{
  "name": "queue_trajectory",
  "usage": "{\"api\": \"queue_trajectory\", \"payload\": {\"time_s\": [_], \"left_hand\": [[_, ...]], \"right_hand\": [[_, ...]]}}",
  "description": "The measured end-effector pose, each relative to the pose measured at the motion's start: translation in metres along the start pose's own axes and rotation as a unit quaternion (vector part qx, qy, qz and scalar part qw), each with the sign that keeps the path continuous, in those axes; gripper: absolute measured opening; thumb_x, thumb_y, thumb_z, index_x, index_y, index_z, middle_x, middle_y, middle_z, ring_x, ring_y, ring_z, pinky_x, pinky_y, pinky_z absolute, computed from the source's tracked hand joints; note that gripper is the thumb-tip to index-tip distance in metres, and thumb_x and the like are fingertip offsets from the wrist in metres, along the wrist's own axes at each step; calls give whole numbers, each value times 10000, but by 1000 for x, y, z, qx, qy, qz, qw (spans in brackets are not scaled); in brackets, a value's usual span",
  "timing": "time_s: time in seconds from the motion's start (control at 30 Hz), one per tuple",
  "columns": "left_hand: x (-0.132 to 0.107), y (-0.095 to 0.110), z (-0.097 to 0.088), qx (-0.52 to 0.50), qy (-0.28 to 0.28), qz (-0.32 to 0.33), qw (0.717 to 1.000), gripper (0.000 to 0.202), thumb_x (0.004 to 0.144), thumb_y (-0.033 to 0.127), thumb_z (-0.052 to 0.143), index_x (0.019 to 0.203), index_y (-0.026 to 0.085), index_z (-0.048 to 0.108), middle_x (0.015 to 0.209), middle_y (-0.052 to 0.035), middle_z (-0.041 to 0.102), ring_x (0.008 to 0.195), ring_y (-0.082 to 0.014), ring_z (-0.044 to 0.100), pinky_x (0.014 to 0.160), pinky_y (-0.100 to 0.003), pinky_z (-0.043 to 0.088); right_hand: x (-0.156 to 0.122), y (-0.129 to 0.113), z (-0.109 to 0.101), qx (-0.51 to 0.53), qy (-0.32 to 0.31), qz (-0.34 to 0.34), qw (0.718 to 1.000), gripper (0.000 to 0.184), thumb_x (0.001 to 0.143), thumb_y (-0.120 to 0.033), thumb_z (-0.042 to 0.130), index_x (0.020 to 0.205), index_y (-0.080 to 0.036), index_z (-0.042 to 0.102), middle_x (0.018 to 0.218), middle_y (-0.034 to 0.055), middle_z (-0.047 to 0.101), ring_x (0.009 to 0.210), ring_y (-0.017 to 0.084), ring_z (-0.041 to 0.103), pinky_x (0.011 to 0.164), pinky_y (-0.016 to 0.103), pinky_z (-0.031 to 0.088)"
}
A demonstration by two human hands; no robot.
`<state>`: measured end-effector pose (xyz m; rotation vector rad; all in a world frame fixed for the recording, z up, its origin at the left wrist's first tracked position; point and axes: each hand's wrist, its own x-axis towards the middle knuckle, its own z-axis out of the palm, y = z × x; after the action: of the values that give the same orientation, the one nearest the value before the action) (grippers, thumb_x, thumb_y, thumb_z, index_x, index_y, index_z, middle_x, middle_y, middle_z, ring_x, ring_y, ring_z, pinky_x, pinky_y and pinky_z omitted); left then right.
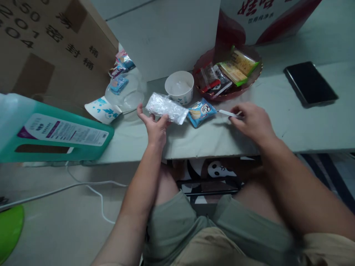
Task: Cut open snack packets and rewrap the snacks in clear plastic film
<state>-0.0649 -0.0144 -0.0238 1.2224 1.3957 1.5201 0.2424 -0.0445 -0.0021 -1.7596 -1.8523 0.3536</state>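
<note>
My left hand (155, 125) holds a crinkled, shiny clear-plastic packet (166, 108) by its near edge, thumb in front; what is inside cannot be made out. Pinched in my right hand (251, 120) is a thin white strip (229, 113) that points left, its kind unclear. Between the hands, a blue snack packet (201, 112) lies on the table, close to the clear packet's right end and the strip's tip. Just behind the clear packet stands a white paper cup (179, 87) with a blue leaf print.
A red bowl (256, 74) of wrapped snacks stands behind, with a phone (310, 83) to its right. On the left are a green liquid jug (107, 138), a tipped paper cup (102, 110), a clear plastic bowl (138, 87) and a cardboard box (55, 74). White cables (94, 183) run below.
</note>
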Motion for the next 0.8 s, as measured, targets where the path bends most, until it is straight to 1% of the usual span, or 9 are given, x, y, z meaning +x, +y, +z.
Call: {"api": "queue_trajectory", "payload": {"time_s": [0.07, 0.17, 0.3, 0.37, 0.5, 0.57, 0.67, 0.73, 0.8], "left_hand": [[0, -3, 0, -4, -14, -35, 999, 978, 698, 563, 853, 1434, 424, 224, 1284, -91, 563, 1016, -215, 675, 750, -315, 600], [1, -3, -5, 58, -29, -57, 996, 669, 738, 517, 810, 1264, 302, 456, 1096, -55, 596, 946, -191, 654, 786, -310, 576], [10, 0, -16, 229, 41, -8, 973, 375, 668, 326, 828, 960, 207, 625, 1113, -82, 581, 1109, -234, 593, 916, -322, 515], [14, 2, -18, 239, 32, 2, 970, 326, 673, 258, 790, 960, 208, 643, 1134, -77, 608, 1121, -225, 598, 908, -304, 500], [14, 6, -15, 197, -24, -8, 980, 86, 759, 254, 663, 817, 195, 643, 764, 7, 622, 737, -137, 583, 711, -236, 477], [10, 11, -13, 142, -14, -45, 989, 94, 765, 273, 620, 716, 197, 595, 681, 17, 589, 642, -117, 551, 610, -214, 456], [2, 19, -16, 23, -14, -141, 990, 100, 729, 284, 609, 733, 211, 541, 684, 15, 618, 564, -109, 578, 494, -199, 438], [-2, 23, -21, -12, -20, -194, 981, 155, 680, 251, 623, 802, 228, 530, 660, 32, 626, 493, -106, 570, 442, -193, 421], [-3, 25, -28, -12, -21, -215, 976, 230, 636, 198, 615, 840, 240, 519, 629, 50, 615, 462, -105, 567, 426, -185, 412]], "right_hand": [[4, 20, -4, -37, 21, 34, 999, 129, 723, -178, 682, 837, -239, 682, 848, 62, 635, 719, 208, 503, 635, 338, 318], [5, 40, -9, -65, 40, 71, 995, 133, 725, -160, 699, 827, -242, 678, 833, 69, 581, 764, 230, 498, 727, 405, 373], [4, 37, -16, -102, 74, 104, 987, 140, 766, -203, 691, 904, -224, 706, 958, 141, 606, 956, 339, 547, 866, 557, 367], [2, 22, -16, -80, 85, 70, 991, 194, 786, -206, 645, 967, -209, 715, 1021, 172, 630, 1015, 370, 564, 895, 570, 384], [-8, -22, 2, 63, 7, -104, 992, 279, 818, -185, 576, 1071, -210, 688, 1082, 144, 678, 1052, 333, 619, 948, 506, 473], [-14, -44, 17, 114, -48, -177, 976, 388, 812, -140, 559, 1175, -228, 662, 1200, 130, 675, 1144, 315, 616, 999, 481, 482], [-17, -67, 39, 115, -99, -240, 959, 581, 768, -70, 549, 1317, -247, 612, 1426, 126, 587, 1313, 309, 539, 1079, 488, 434], [-15, -74, 47, 94, -127, -252, 955, 626, 745, -54, 543, 1335, -255, 611, 1362, 119, 627, 1281, 310, 548, 1075, 501, 408], [-11, -75, 47, 92, -151, -245, 953, 555, 723, -69, 544, 1235, -245, 663, 1129, 100, 698, 1123, 301, 601, 1010, 482, 421]]}}
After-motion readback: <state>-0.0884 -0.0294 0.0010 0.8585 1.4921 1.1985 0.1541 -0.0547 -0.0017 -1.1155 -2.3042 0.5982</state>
